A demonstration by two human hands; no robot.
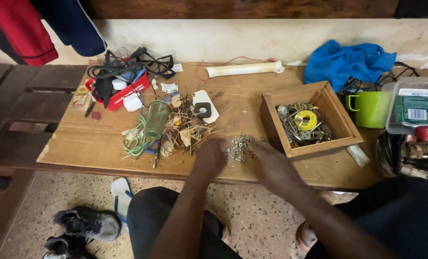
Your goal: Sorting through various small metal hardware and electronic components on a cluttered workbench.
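A wooden board (103,139) laid over a bench, against a pale wall. At far left, shoes (87,223) on the speckled floor; on the board, a tangle of cables (123,67), then a green cup (156,119) among sticks and wires. My left hand (210,158) rests flat, fingers together, just beside a small heap of screws (239,147). My right hand (266,160) touches the heap's other side, its fingers blurred, so I cannot tell their grip. Right: a wooden box (341,122), a blue cloth (348,62).
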